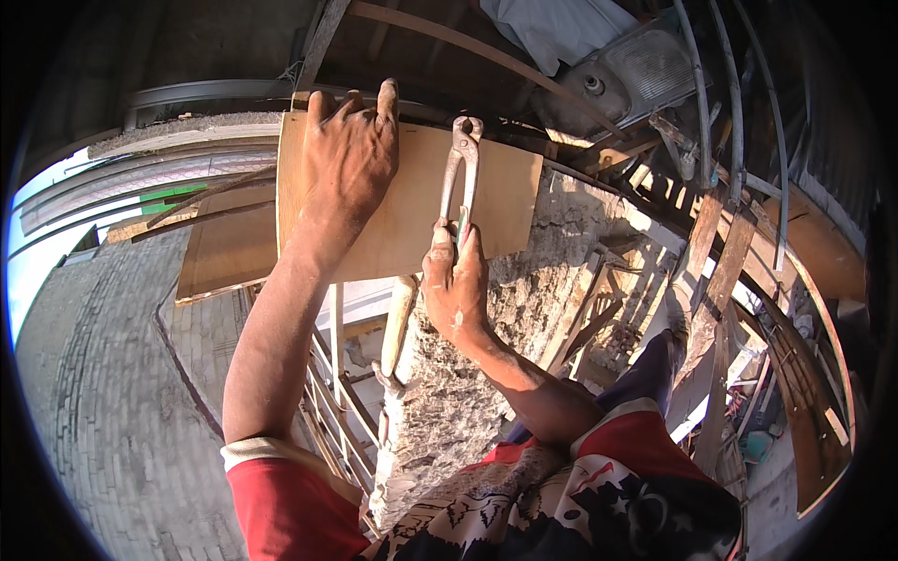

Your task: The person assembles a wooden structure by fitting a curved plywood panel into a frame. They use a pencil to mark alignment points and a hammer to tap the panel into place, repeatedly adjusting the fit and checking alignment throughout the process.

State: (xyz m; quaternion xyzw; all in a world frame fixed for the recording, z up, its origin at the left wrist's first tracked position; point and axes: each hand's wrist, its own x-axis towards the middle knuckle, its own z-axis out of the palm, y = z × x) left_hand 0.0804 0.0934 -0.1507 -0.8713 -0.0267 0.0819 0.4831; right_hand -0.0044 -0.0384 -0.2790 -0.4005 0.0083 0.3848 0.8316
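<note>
Here, head view only:
Left hand (348,154): lay flat on the plywood board (402,201), fingers together and hooked over its far edge, clamped on nothing.
Right hand (456,285): was closed around the handles of the pincers (462,168).
Pincers: stood upright against the board, head at its far edge, right of the left hand.
Board: rested on top of a rough concrete column (468,374).
Wooden handle (397,327): leaned against the column's left side.
</note>
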